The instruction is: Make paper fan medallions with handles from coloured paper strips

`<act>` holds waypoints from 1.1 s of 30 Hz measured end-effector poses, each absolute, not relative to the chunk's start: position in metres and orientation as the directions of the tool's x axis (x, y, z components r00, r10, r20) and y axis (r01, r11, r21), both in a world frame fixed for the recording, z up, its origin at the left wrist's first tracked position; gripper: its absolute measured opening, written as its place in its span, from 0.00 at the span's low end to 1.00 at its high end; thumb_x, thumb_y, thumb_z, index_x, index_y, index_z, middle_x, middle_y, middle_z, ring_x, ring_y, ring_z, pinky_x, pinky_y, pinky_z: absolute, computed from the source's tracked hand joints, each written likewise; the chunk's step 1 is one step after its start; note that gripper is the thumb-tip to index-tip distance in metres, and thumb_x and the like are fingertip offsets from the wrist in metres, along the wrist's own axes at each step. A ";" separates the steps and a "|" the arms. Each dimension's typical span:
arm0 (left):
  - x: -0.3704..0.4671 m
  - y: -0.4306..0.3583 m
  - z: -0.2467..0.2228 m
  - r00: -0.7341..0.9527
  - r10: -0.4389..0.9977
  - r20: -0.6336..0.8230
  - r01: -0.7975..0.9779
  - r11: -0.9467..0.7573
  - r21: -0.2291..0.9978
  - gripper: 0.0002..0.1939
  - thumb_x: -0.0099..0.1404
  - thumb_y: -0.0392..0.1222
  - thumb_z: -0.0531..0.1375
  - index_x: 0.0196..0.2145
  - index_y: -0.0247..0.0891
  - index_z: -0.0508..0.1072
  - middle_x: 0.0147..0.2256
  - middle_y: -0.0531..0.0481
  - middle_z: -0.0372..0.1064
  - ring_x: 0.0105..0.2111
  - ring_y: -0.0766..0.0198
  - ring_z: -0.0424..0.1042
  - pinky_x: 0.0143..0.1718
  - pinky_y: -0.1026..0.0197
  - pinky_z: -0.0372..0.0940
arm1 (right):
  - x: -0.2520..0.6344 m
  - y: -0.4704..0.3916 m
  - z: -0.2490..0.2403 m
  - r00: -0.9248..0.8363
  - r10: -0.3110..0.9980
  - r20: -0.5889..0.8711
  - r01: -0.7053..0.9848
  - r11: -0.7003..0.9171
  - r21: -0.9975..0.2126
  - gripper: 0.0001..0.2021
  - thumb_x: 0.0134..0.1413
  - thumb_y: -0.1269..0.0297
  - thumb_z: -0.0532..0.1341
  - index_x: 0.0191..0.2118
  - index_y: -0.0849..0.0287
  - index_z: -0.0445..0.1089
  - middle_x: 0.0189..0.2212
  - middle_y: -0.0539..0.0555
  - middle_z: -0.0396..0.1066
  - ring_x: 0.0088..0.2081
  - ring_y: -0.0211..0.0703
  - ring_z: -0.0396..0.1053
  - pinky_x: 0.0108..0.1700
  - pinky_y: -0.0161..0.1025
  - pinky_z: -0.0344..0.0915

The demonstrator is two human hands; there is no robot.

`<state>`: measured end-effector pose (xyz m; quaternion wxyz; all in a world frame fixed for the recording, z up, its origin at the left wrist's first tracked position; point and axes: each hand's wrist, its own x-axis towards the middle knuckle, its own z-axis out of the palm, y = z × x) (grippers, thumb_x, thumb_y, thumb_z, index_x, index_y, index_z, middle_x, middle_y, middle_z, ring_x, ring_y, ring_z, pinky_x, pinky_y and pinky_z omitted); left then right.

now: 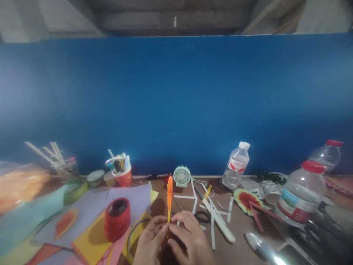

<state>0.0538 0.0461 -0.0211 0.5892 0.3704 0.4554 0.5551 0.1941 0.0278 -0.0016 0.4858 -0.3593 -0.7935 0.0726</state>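
Upright between my two hands stands an orange paper piece with a scalloped edge (170,191), seen nearly edge-on. Its lower end narrows to a thin yellow stem (168,216). My left hand (151,239) is closed, thumb and fingers pinching the stem from the left. From the right, the closed fingers of my right hand (190,239) meet the same stem. The fingers partly hide the stem's lower part. Just beyond my right hand lie black-handled scissors (202,217) and a white-handled tool (224,228) among white paper strips (213,228).
A red thread spool (117,224) stands on coloured paper sheets at left. Farther back are a red cup of pens (124,178) and a small fan (182,176). At right stand a water bottle (237,165), a large red-capped bottle (300,198) and a folded paper rosette (246,200).
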 end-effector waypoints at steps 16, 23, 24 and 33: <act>0.064 0.031 -0.002 0.226 0.947 -0.227 -0.533 0.315 0.785 0.15 0.42 0.37 0.68 0.28 0.37 0.68 0.22 0.56 0.68 0.18 0.73 0.66 0.21 0.71 0.62 | 0.171 0.030 -0.008 -0.022 0.999 -0.023 -0.572 -0.032 -0.820 0.10 0.38 0.60 0.66 0.24 0.63 0.73 0.18 0.49 0.66 0.18 0.33 0.63 0.21 0.31 0.61; 0.067 0.036 -0.008 0.229 0.959 -0.165 -0.396 0.246 0.884 0.11 0.46 0.42 0.67 0.25 0.34 0.71 0.21 0.51 0.69 0.21 0.69 0.67 0.23 0.69 0.62 | 0.168 0.038 -0.021 0.068 0.989 -0.132 -0.575 -0.069 -0.815 0.12 0.34 0.61 0.68 0.22 0.66 0.72 0.14 0.49 0.65 0.16 0.33 0.60 0.17 0.30 0.58; 0.066 0.037 -0.010 0.215 0.965 -0.149 -0.371 0.221 0.902 0.12 0.46 0.42 0.67 0.26 0.33 0.71 0.22 0.50 0.70 0.22 0.68 0.68 0.24 0.68 0.63 | 0.169 0.039 -0.022 0.082 0.992 -0.098 -0.527 -0.041 -0.849 0.11 0.35 0.61 0.68 0.22 0.66 0.72 0.15 0.49 0.65 0.17 0.33 0.61 0.18 0.30 0.58; 0.066 0.036 -0.004 0.181 0.965 -0.190 -0.399 0.248 0.883 0.13 0.46 0.41 0.66 0.27 0.34 0.68 0.24 0.51 0.71 0.25 0.65 0.70 0.26 0.65 0.64 | 0.176 0.039 -0.019 0.116 0.992 0.046 -0.338 0.083 -0.937 0.13 0.45 0.58 0.62 0.24 0.64 0.74 0.17 0.49 0.65 0.20 0.33 0.58 0.21 0.29 0.55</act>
